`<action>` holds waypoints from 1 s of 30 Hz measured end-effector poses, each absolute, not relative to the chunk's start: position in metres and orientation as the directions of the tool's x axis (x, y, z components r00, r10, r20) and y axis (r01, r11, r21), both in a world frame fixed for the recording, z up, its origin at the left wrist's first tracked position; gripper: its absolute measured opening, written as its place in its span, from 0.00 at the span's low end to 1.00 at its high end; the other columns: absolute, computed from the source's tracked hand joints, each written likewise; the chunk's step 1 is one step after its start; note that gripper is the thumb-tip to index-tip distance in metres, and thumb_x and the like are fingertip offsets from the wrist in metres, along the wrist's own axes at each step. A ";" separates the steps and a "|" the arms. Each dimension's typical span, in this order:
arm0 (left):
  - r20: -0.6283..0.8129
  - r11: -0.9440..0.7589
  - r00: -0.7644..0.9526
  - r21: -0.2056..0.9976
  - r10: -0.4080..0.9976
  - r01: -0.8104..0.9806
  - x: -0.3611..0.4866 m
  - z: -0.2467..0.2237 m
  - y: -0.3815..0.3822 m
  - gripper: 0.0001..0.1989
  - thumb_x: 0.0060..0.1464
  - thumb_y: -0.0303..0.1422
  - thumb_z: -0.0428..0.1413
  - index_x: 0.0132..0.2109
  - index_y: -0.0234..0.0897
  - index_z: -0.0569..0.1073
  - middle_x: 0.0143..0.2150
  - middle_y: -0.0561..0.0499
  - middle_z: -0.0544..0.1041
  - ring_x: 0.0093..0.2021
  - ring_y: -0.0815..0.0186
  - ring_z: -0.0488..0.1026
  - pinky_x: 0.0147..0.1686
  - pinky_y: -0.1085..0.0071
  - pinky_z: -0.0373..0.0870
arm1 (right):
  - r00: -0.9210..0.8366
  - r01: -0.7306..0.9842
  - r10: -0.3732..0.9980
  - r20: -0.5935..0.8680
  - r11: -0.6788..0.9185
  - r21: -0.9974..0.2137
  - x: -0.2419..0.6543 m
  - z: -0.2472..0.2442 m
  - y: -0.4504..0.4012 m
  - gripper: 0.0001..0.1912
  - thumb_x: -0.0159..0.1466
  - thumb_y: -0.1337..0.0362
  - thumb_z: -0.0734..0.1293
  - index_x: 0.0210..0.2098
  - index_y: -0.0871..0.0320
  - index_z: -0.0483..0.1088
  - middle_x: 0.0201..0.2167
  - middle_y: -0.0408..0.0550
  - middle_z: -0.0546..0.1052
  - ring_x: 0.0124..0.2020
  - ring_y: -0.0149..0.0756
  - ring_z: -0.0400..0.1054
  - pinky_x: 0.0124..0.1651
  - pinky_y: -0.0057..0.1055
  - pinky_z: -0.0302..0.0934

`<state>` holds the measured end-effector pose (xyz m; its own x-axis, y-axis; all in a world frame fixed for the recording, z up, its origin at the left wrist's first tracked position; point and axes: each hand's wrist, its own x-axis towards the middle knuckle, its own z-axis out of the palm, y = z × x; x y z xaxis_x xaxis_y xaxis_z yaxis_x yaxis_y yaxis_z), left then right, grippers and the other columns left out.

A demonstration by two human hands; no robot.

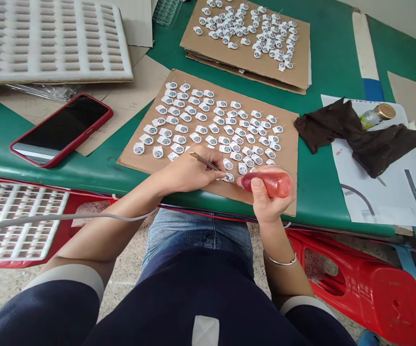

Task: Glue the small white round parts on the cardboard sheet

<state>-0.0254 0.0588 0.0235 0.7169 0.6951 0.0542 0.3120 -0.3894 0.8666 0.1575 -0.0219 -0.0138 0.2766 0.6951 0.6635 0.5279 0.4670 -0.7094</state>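
Observation:
My left hand (192,169) is closed on slim metal tweezers (208,163), whose tip points down at a small white piece with a round silver centre (228,177). Wrapped in my right hand (271,204) is a small squeeze bottle (267,184) with red liquid. It lies tilted, and its nozzle points left, close beside that same piece. Many similar white pieces with round silver centres (201,117) lie in loose rows on a brown cardboard sheet (150,164) under my hands. My left hand hides some of them.
A second cardboard stack (211,47) with more pieces lies farther back. A red-cased phone (62,127) and a white slotted tray (49,43) are on the left. Dark cloth (377,149) and a small glass jar (372,117) lie right. A red stool (384,293) stands below.

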 end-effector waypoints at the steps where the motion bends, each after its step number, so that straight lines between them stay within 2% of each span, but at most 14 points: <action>1: 0.054 -0.390 0.716 0.866 0.696 0.313 -0.026 0.023 0.059 0.03 0.48 0.24 0.56 0.31 0.32 0.75 0.26 0.53 0.75 0.26 0.73 0.69 0.26 0.79 0.64 | 0.276 0.524 0.700 0.659 0.466 -0.713 0.157 -0.014 -0.022 0.08 0.52 0.66 0.69 0.32 0.59 0.68 0.27 0.47 0.72 0.31 0.35 0.69 0.35 0.37 0.65; 5: 0.048 -0.378 0.715 0.873 0.697 0.310 -0.024 0.023 0.059 0.03 0.48 0.26 0.56 0.31 0.33 0.75 0.26 0.53 0.75 0.27 0.72 0.69 0.26 0.78 0.65 | 0.291 0.502 0.703 0.649 0.465 -0.729 0.156 -0.017 -0.021 0.09 0.51 0.66 0.70 0.32 0.58 0.68 0.28 0.46 0.72 0.31 0.35 0.69 0.35 0.37 0.66; 7: 0.048 -0.372 0.710 0.875 0.702 0.309 -0.023 0.023 0.058 0.03 0.48 0.26 0.57 0.31 0.33 0.75 0.26 0.53 0.75 0.27 0.72 0.70 0.26 0.77 0.65 | 0.372 0.439 0.675 0.637 0.476 -0.762 0.156 -0.020 -0.021 0.10 0.51 0.63 0.69 0.32 0.58 0.68 0.28 0.46 0.72 0.31 0.36 0.69 0.33 0.38 0.66; 11: 0.073 -0.346 0.655 0.890 0.752 0.298 -0.029 0.026 0.055 0.02 0.48 0.28 0.58 0.31 0.33 0.75 0.26 0.52 0.75 0.28 0.71 0.71 0.26 0.77 0.66 | 0.599 0.174 0.632 0.491 0.495 -0.851 0.162 -0.015 -0.016 0.11 0.55 0.56 0.66 0.34 0.57 0.67 0.28 0.44 0.70 0.23 0.32 0.68 0.20 0.32 0.63; 14: 0.139 -0.345 0.552 0.893 0.822 0.289 -0.041 0.025 0.050 0.04 0.49 0.30 0.59 0.32 0.32 0.75 0.28 0.50 0.76 0.29 0.70 0.72 0.28 0.76 0.68 | 0.594 -0.007 0.697 0.403 0.505 -0.863 0.166 -0.002 -0.004 0.13 0.56 0.54 0.64 0.34 0.57 0.65 0.26 0.41 0.68 0.16 0.28 0.64 0.14 0.29 0.59; 16: 0.200 -0.385 0.492 0.869 0.847 0.310 -0.049 0.021 0.044 0.04 0.49 0.30 0.59 0.32 0.33 0.75 0.29 0.50 0.77 0.30 0.70 0.73 0.29 0.76 0.68 | 0.561 -0.048 0.729 0.392 0.502 -0.864 0.165 0.006 0.005 0.14 0.56 0.54 0.64 0.35 0.57 0.65 0.24 0.40 0.67 0.15 0.27 0.63 0.14 0.28 0.57; 19: 0.240 -0.440 0.464 0.810 0.852 0.388 -0.058 0.013 0.033 0.02 0.50 0.28 0.59 0.33 0.34 0.75 0.31 0.50 0.77 0.30 0.70 0.73 0.29 0.76 0.69 | 0.515 -0.006 0.750 0.414 0.486 -0.874 0.156 0.013 0.017 0.14 0.54 0.52 0.66 0.34 0.54 0.65 0.24 0.39 0.68 0.17 0.27 0.65 0.13 0.25 0.55; 25: 0.311 -0.594 0.547 0.651 0.777 0.473 -0.056 0.006 0.018 0.03 0.53 0.28 0.55 0.35 0.37 0.74 0.33 0.50 0.77 0.30 0.69 0.71 0.32 0.72 0.68 | 0.504 0.227 0.675 0.539 0.499 -0.836 0.133 0.011 0.022 0.15 0.53 0.51 0.68 0.31 0.56 0.65 0.23 0.41 0.69 0.23 0.30 0.69 0.22 0.30 0.65; 30: 0.308 -0.609 0.572 0.643 0.760 0.464 -0.054 0.005 0.017 0.03 0.54 0.28 0.54 0.36 0.37 0.73 0.33 0.50 0.77 0.31 0.68 0.71 0.33 0.70 0.68 | 0.491 0.218 0.730 0.475 0.425 -0.879 0.135 -0.001 0.016 0.15 0.57 0.51 0.64 0.34 0.56 0.63 0.25 0.42 0.69 0.21 0.33 0.70 0.20 0.32 0.64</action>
<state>-0.0540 0.0166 0.0048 0.5717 0.7604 0.3080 0.4636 -0.6092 0.6434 0.1350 0.0158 -0.0012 0.4909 0.7302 0.4751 0.2179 0.4251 -0.8785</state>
